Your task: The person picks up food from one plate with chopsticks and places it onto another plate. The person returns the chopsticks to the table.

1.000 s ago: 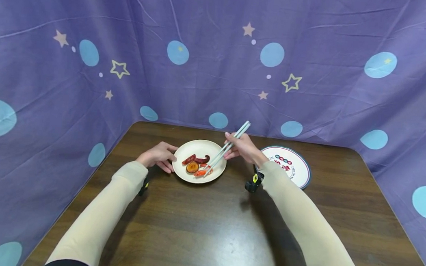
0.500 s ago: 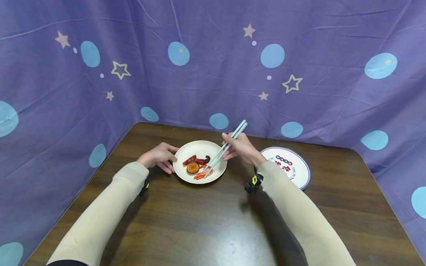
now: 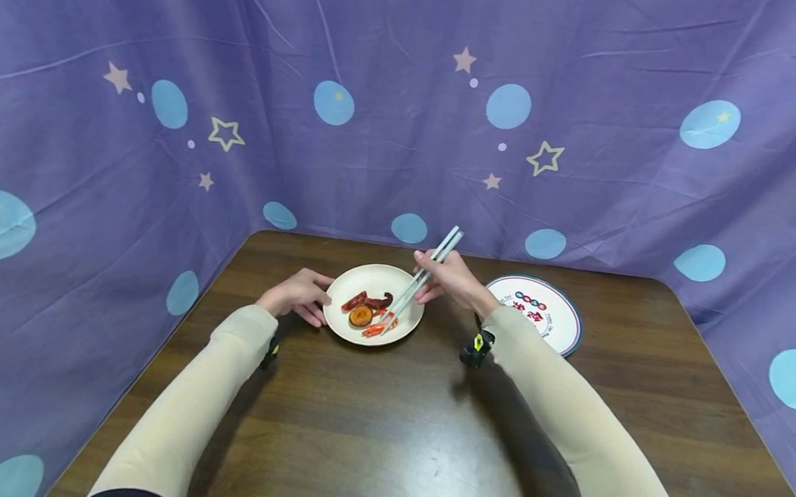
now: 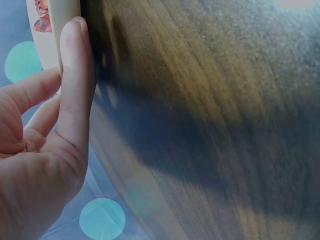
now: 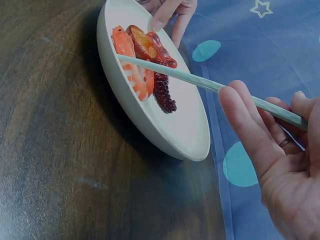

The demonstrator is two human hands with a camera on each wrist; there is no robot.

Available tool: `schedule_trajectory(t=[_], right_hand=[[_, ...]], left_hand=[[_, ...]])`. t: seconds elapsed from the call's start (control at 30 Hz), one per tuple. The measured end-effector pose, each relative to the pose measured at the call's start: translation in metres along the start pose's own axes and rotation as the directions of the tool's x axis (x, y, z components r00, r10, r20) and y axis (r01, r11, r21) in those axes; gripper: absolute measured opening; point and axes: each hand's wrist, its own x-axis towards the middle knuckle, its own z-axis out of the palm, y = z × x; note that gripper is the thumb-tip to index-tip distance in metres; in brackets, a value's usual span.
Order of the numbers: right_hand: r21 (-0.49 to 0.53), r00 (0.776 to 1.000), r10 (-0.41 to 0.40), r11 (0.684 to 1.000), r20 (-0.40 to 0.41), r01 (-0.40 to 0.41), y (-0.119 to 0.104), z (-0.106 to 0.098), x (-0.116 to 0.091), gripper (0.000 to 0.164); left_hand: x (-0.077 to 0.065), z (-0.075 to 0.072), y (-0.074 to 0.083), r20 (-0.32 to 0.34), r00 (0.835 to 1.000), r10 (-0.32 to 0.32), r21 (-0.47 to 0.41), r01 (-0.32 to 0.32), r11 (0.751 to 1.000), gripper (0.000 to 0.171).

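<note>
A cream plate point(image 3: 349, 283) bears several food pieces: an orange-and-white shrimp point(image 5: 135, 75), a round brown slice point(image 3: 361, 316), a dark tentacle point(image 5: 164, 95) and a reddish piece point(image 3: 354, 301). My left hand point(image 3: 297, 294) pinches the plate's left rim, its fingers point(image 4: 75, 95) on both sides of the edge in the left wrist view. A pair of pale green chopsticks point(image 3: 448, 244) is gripped by my right hand point(image 3: 452, 278) over the plate's right side. Their tips touch or overlap the shrimp; whether they clasp it I cannot tell.
A white plate with a blue rim and red lettering point(image 3: 557, 327) lies partly behind the right wrist. Both stand on a brown wooden table point(image 3: 359, 429). A purple patterned curtain point(image 3: 403, 165) hangs along the table's back and sides.
The chopsticks' upper ends have shifted slightly left and the right hand with them; the tips stay at the shrimp. The left hand keeps its place on the rim.
</note>
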Motion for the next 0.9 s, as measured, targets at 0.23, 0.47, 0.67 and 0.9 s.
schedule_trajectory(t=[0.23,0.47,0.67,0.9], right_hand=[[-0.007,1.000,-0.016,1.000,-0.005,0.016,-0.004,-0.006,-0.004,0.052],[0.015,0.999,-0.039,0.999,-0.017,0.039,-0.007,-0.020,-0.011,0.053],[0.047,0.997,-0.052,0.997,-0.057,0.054,-0.011,-0.032,-0.020,0.048],[0.037,0.992,-0.076,0.996,-0.100,0.080,-0.013,-0.042,-0.030,0.045]], left_hand=[[-0.002,0.001,0.000,0.005,1.000,0.001,-0.003,-0.001,1.000,0.068],[-0.001,0.001,0.001,0.001,1.000,-0.017,0.000,0.017,1.000,0.069],[0.002,-0.001,0.000,0.000,1.000,-0.015,0.004,0.015,1.000,0.068],[0.001,-0.002,0.000,-0.003,1.000,-0.021,-0.003,0.021,1.000,0.067]])
